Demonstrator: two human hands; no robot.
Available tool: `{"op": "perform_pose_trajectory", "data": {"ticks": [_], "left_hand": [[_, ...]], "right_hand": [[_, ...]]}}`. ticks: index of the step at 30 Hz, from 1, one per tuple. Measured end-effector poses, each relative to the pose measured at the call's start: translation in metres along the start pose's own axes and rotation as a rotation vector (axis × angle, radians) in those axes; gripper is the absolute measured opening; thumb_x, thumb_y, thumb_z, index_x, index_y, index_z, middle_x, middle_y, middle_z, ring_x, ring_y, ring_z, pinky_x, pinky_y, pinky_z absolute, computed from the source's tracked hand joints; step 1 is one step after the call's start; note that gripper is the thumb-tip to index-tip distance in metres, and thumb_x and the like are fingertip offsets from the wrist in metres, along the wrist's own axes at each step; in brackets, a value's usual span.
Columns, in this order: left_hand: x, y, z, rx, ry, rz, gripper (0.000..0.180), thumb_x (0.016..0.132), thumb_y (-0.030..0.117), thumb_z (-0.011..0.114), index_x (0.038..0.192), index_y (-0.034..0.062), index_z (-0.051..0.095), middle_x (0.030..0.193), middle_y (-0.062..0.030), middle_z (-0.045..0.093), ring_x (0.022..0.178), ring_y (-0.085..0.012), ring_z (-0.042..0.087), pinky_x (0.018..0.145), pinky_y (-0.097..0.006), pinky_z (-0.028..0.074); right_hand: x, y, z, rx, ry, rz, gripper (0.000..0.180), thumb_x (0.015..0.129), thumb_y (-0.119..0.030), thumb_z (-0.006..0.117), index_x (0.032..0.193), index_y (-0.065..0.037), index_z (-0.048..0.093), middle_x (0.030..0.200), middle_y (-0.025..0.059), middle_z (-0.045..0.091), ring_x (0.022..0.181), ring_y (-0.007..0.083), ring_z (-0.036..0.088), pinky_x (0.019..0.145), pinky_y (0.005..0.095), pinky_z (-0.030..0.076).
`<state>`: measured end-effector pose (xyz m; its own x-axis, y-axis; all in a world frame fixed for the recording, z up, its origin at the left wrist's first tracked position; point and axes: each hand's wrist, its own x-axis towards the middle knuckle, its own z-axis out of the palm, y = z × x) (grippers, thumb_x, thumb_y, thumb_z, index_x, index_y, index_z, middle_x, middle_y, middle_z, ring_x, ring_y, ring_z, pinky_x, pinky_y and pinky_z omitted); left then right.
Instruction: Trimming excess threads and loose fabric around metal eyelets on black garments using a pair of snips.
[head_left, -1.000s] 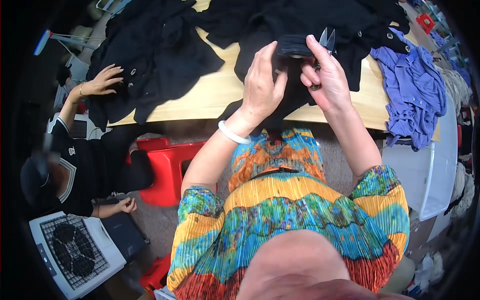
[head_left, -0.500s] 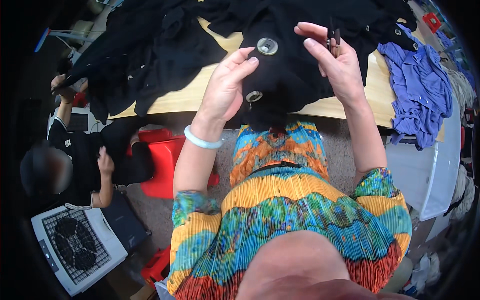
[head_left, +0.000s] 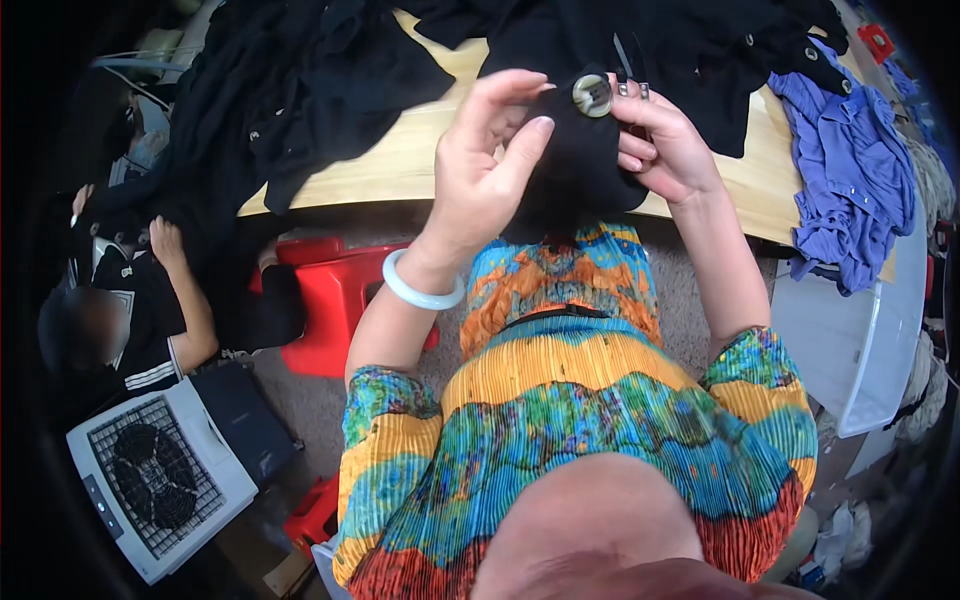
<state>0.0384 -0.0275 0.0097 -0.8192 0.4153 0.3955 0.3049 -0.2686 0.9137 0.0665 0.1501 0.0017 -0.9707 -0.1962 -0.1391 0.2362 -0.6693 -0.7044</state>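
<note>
A large round marbled button shows on black garment fabric raised in front of me over the table edge. My right hand is closed, thumb and fingers beside the button, with a pair of small dark thread snips in its grip, blades pointing away from me. It also seems to pinch the fabric there. To the button's left, my left hand is open, thumb and bent forefinger apart with nothing visible between them. A pale bangle circles that wrist.
More black garments cover the wooden table. A purple garment hangs over its right end, by a translucent bin. At left, a co-worker handles dark cloth near a red stool and a white fan unit.
My right hand has come down and inward to the button, snips now pointing away. My left hand has moved slightly right, fingers bent. The button has shifted right and tilted.
</note>
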Motion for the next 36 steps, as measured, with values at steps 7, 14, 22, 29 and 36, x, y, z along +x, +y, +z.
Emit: {"op": "perform_pose_trajectory", "data": {"ticks": [7, 14, 22, 29, 36], "left_hand": [[0.005, -0.02, 0.013, 0.437, 0.08, 0.307, 0.024, 0.066, 0.0, 0.068, 0.09, 0.0003, 0.063, 0.09, -0.0101, 0.058, 0.078, -0.0166, 0.057, 0.068, -0.024, 0.045], [0.007, -0.031, 0.02, 0.381, 0.151, 0.256, 0.019, 0.068, -0.003, 0.067, 0.086, -0.0013, 0.063, 0.089, -0.0089, 0.057, 0.076, -0.0154, 0.056, 0.065, -0.023, 0.045], [0.007, -0.031, 0.014, 0.417, 0.142, 0.257, 0.01, 0.069, -0.005, 0.061, 0.078, -0.0015, 0.059, 0.088, -0.0095, 0.056, 0.077, -0.0176, 0.055, 0.066, -0.025, 0.044], [0.016, -0.014, 0.007, 0.572, -0.073, 0.105, 0.005, 0.073, -0.002, 0.055, 0.077, -0.0014, 0.053, 0.084, -0.0109, 0.056, 0.07, -0.0195, 0.054, 0.062, -0.026, 0.043], [0.036, -0.005, 0.002, 0.27, -0.2, -0.659, 0.009, 0.081, 0.011, 0.051, 0.08, 0.0022, 0.051, 0.074, -0.0029, 0.052, 0.066, -0.0094, 0.052, 0.058, -0.024, 0.045]], "right_hand": [[0.003, 0.008, -0.009, 0.125, 0.092, 0.072, 0.007, 0.083, -0.011, 0.052, 0.09, -0.009, 0.053, 0.06, -0.008, 0.044, 0.039, -0.0002, 0.032, 0.038, 0.0153, 0.026], [-0.002, 0.004, -0.008, -0.369, 0.123, -0.163, 0.016, 0.082, -0.015, 0.054, 0.096, -0.007, 0.054, 0.062, -0.0085, 0.046, 0.041, -0.0018, 0.031, 0.039, 0.0145, 0.025], [-0.013, 0.0, 0.004, -0.744, 0.173, -0.384, 0.02, 0.081, -0.016, 0.058, 0.095, -0.001, 0.057, 0.074, -0.0029, 0.055, 0.063, 0.0005, 0.046, 0.056, 0.0159, 0.037], [-0.009, -0.005, -0.002, -0.849, 0.13, -0.378, 0.024, 0.08, -0.017, 0.058, 0.096, 0.001, 0.056, 0.08, -0.0011, 0.057, 0.074, 0.004, 0.05, 0.067, 0.0201, 0.041], [-0.001, 0.007, -0.02, -1.088, 0.466, -0.598, 0.035, 0.081, -0.03, 0.056, 0.102, -0.002, 0.05, 0.077, 0.005, 0.055, 0.069, 0.0093, 0.051, 0.065, 0.0242, 0.042]]}}
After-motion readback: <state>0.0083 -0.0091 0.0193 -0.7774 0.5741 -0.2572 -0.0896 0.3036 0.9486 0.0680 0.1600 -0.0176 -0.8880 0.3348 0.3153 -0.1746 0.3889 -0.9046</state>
